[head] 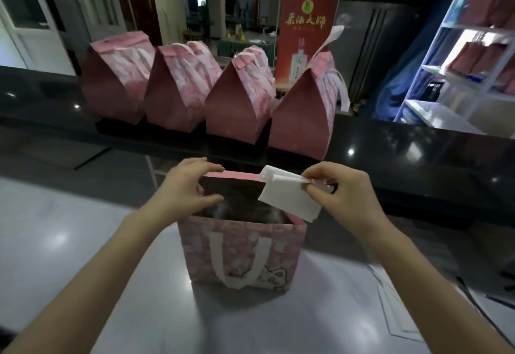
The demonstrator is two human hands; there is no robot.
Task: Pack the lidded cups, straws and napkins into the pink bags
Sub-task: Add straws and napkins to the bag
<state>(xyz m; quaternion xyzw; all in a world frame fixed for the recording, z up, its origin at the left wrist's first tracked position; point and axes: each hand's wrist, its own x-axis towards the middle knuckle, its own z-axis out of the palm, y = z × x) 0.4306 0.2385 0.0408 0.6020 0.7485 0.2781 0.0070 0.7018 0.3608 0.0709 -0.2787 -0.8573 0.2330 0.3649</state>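
Left fingers [202, 166] grip the open pink bag [239, 250]; right fingers [320, 172] pinch napkins [289, 200] above it.

An open bag [242, 253] stands on the near counter [83, 242] at frame centre. The left grip [186, 186] sits on its far left rim. At the right rim the right grip [342, 189] holds a napkin [289, 200] over the bag's mouth. Behind, on the raised counter [418, 144], a row of four closed bags [237, 102] crosses the upper middle, with a banner [306, 27] behind its right end. A shelf [457, 74] fills the upper right
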